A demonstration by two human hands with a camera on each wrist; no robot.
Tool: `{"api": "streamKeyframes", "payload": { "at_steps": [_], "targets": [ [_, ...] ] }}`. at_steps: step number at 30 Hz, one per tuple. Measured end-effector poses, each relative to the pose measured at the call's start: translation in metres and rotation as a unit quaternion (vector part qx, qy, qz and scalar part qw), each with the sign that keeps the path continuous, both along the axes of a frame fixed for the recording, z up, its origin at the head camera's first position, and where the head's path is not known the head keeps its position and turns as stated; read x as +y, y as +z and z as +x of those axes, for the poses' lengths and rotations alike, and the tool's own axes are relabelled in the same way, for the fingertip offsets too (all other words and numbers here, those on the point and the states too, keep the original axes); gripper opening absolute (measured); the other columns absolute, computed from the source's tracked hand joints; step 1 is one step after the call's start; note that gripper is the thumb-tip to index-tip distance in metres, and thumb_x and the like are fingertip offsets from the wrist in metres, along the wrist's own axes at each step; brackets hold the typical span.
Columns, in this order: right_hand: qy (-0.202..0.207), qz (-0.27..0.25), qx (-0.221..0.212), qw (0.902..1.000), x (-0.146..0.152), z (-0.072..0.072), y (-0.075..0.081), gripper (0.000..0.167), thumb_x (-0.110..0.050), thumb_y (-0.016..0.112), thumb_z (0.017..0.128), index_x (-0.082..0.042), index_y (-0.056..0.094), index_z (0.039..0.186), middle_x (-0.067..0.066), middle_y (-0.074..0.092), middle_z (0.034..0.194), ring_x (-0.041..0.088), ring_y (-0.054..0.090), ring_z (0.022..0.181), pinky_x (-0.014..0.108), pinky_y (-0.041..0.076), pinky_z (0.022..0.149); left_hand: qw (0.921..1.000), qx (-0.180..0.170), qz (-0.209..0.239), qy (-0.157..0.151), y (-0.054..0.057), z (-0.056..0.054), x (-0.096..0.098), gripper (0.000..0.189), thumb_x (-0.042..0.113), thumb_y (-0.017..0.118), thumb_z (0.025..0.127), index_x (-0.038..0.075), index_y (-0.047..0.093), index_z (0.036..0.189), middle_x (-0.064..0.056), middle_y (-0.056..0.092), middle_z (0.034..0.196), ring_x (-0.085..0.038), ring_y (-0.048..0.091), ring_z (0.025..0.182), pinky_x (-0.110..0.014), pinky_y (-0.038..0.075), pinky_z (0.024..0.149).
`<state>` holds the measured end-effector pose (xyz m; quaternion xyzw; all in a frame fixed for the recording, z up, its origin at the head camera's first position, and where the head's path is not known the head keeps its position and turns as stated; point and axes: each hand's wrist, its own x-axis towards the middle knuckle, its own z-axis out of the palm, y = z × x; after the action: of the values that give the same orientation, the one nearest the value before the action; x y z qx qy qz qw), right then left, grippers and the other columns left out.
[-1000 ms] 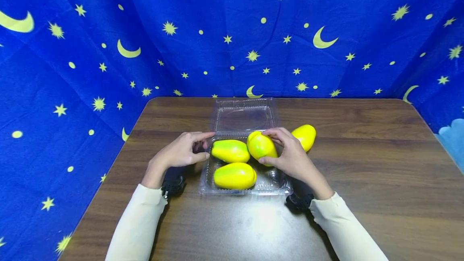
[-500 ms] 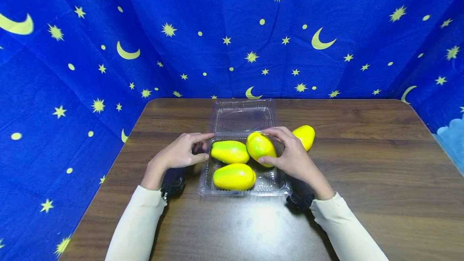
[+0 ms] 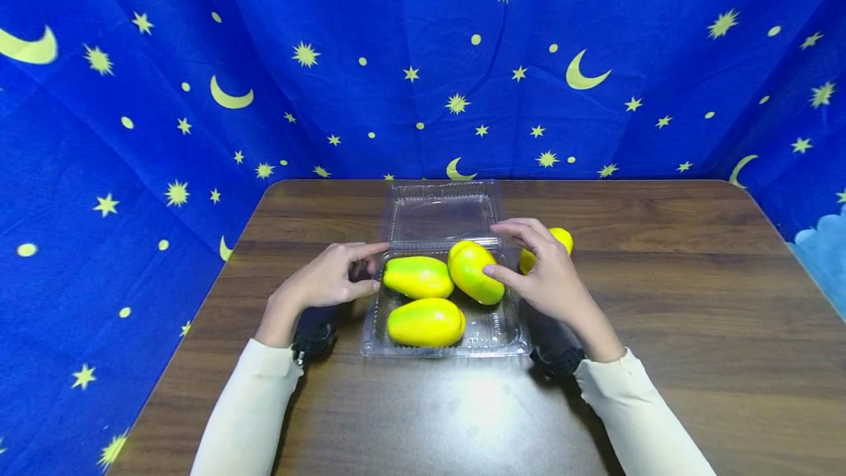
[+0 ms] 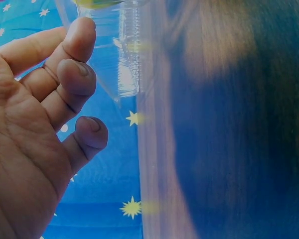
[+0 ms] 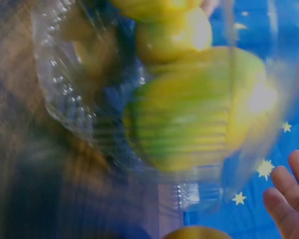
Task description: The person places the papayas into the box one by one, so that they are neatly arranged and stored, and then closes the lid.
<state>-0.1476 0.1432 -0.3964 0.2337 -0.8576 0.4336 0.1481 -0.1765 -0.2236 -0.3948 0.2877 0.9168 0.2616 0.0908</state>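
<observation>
A clear plastic clamshell box [image 3: 492, 340] lies with its lid folded back. In it sit three yellow-green fruits, papaya-like in shape: a back-left fruit [image 3: 418, 277], a front fruit [image 3: 427, 322] and a tilted right-hand fruit [image 3: 475, 272]. My left hand [image 3: 324, 275] rests at the box's left edge, index finger and thumb spread along it; the left wrist view has its other fingers [image 4: 74, 79] loosely bent. My right hand [image 3: 545, 270] is spread beside the tilted fruit, thumb overlapping its outline. Contact there is unclear. Behind this hand lies another yellow fruit [image 3: 562, 238], partly hidden.
The clear lid [image 3: 443, 215] lies flat behind the box on the brown wooden table [image 3: 674, 300]. A blue cloth [image 3: 370, 94] with yellow moons and stars hangs along the back and sides.
My right hand has loosened from the tilted fruit and shifted right, towards the fruit outside the box. That tilted fruit stays in the box. My left hand has hardly moved.
</observation>
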Motion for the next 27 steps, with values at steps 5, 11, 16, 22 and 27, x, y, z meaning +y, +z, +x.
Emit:
{"api": "streamKeyframes", "payload": {
  "at_steps": [5,11,16,22,27],
  "targets": [
    [-0.007,-0.011,0.016,0.9998,0.006,-0.002,0.002,0.055,-0.021,0.086,0.08,-0.01,0.064,0.129,0.006,0.062,0.131,0.027,0.06,0.11,0.051,0.051,0.093,1.0,0.003,0.002,-0.005,0.0,0.001,-0.001,0.066,0.024,0.072,0.089,0.014,0.048,0.149,0.006,0.061,0.094,-0.011,0.047,0.065,-0.028,0.04,0.06],
    [-0.032,-0.013,0.028,0.999,0.016,-0.005,0.005,0.054,-0.021,0.086,0.08,-0.012,0.065,0.129,0.002,0.063,0.129,0.02,0.059,0.121,0.043,0.05,0.098,0.9999,0.009,0.006,-0.008,-0.001,0.0,0.0,0.066,0.024,0.073,0.088,0.013,0.049,0.149,0.006,0.061,0.093,-0.009,0.044,0.062,-0.026,0.037,0.058],
    [-0.062,-0.026,0.024,0.9975,0.03,-0.009,0.005,0.05,-0.016,0.085,0.08,-0.01,0.067,0.126,0.005,0.065,0.126,0.025,0.061,0.117,0.027,0.045,0.098,0.9999,0.012,0.003,-0.011,-0.001,-0.002,0.002,0.066,0.025,0.073,0.088,0.013,0.049,0.149,0.006,0.061,0.093,-0.009,0.045,0.063,-0.026,0.038,0.058],
    [-0.084,-0.026,0.026,0.9958,0.046,-0.016,0.0,0.046,-0.012,0.082,0.083,-0.006,0.066,0.125,0.009,0.066,0.124,0.023,0.063,0.109,0.014,0.043,0.094,0.9999,0.012,0.002,-0.007,0.001,0.0,0.001,0.065,0.024,0.073,0.088,0.011,0.05,0.148,0.005,0.061,0.093,-0.01,0.046,0.064,-0.027,0.039,0.059],
    [-0.095,-0.013,0.023,0.9951,0.058,-0.018,-0.005,0.043,-0.009,0.08,0.084,-0.007,0.066,0.126,0.011,0.066,0.123,0.021,0.064,0.105,0.03,0.053,0.092,0.9999,0.011,0.002,-0.009,0.0,0.0,0.002,0.065,0.026,0.073,0.089,0.014,0.05,0.148,0.005,0.061,0.094,-0.01,0.047,0.065,-0.027,0.039,0.059]
  ]
}}
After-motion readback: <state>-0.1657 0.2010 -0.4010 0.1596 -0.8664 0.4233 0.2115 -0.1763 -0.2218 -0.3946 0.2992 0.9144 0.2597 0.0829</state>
